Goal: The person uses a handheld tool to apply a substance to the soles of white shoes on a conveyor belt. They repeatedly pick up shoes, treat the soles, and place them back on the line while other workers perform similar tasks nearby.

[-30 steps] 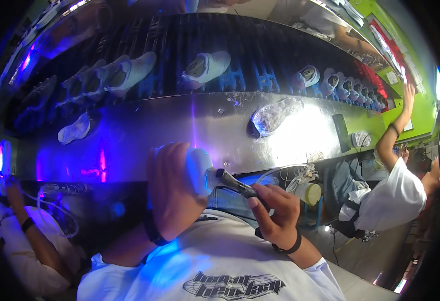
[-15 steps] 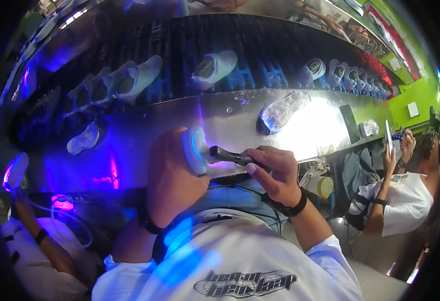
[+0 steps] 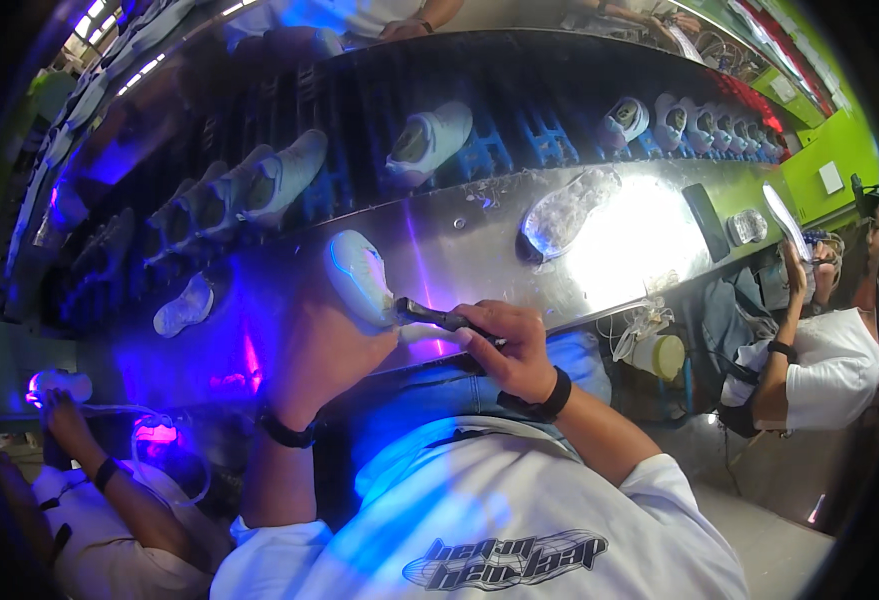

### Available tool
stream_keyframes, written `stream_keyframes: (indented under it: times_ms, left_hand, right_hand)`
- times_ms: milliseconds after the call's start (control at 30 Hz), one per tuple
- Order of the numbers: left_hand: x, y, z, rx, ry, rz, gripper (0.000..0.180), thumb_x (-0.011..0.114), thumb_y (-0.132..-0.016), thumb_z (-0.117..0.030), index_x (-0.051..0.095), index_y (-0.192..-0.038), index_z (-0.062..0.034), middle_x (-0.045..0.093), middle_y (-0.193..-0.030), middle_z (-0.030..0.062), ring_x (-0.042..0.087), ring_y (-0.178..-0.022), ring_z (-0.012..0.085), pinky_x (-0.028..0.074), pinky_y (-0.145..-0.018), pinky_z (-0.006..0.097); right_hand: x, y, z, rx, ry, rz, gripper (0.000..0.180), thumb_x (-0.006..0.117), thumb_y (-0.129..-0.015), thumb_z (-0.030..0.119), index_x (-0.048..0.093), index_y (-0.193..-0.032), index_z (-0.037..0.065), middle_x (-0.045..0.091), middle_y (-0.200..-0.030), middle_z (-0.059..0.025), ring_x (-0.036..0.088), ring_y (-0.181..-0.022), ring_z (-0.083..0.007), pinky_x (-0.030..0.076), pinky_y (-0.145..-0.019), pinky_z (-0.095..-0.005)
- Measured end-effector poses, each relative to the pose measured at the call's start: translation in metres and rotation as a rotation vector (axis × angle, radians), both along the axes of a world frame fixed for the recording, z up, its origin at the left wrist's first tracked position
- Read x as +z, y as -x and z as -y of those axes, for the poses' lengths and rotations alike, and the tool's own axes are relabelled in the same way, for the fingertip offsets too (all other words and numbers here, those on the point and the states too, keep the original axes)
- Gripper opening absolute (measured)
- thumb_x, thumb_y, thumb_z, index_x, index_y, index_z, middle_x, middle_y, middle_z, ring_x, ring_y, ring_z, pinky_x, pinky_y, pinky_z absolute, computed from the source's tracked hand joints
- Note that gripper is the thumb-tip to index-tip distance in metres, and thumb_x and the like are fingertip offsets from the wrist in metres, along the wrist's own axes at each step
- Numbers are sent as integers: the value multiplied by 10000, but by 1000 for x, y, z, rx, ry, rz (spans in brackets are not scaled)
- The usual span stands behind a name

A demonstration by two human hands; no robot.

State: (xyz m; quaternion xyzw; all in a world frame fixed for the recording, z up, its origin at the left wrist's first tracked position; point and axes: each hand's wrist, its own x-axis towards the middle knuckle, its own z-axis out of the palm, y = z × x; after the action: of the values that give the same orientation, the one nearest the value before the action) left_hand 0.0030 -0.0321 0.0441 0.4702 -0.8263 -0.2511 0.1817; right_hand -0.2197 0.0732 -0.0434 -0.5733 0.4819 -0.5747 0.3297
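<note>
My left hand [image 3: 324, 355] is wrapped round a white shoe [image 3: 359, 280], lifted above the metal table with its rounded end up. A blue glowing line runs along the shoe's edge under violet light. Closed round a dark-handled brush [image 3: 434, 317], my right hand [image 3: 509, 350] keeps the brush's head against the shoe's lower right edge. The bristles are too small to make out. Right of the hands, a whitish, shiny sole-shaped piece [image 3: 567, 212] lies on the table, and a smaller pale sole-shaped piece [image 3: 185, 305] lies to the left.
Behind the metal table [image 3: 479, 235] runs a dark conveyor [image 3: 359, 110] carrying several white shoes [image 3: 429, 142]. A black flat block [image 3: 705, 222] and a clear lump [image 3: 747, 227] lie at the right. Co-workers sit on both sides; the left one's hand [image 3: 64, 420] holds a lit shoe.
Both my hands have shifted left, the brush with them. The shoe has tilted, its upper end moving up and left, showing more of its surface. The view has turned slightly.
</note>
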Motion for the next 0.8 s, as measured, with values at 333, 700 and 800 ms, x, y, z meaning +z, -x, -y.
stream_keyframes:
  times_ms: [333,700,800]
  left_hand:
    - [-18,-23,4,-41,85,-78,926,942,-704,-135,448,-1472,19,635,-1332,269,629,-1254,439,508,-1077,484]
    - [-26,-26,-51,55,-429,-769,985,865,-827,-169,314,-1615,48,567,-1409,109,543,-1291,224,417,-1149,404]
    - [-20,-25,-62,40,-580,-848,1006,832,-851,-133,256,-1659,33,514,-1488,113,480,-1369,200,363,-1197,374]
  right_hand:
    - [-9,0,-21,-107,-133,-128,225,769,-940,113,762,-1113,-31,692,-794,-163,632,-614,-221,486,-583,-347]
    - [71,11,-30,-39,-184,-171,229,730,-979,156,754,-1130,-14,685,-814,-171,650,-657,-261,475,-601,-378]
    - [78,12,-27,-40,-208,-225,198,721,-972,123,753,-1103,-22,667,-790,-173,637,-646,-287,464,-591,-378]
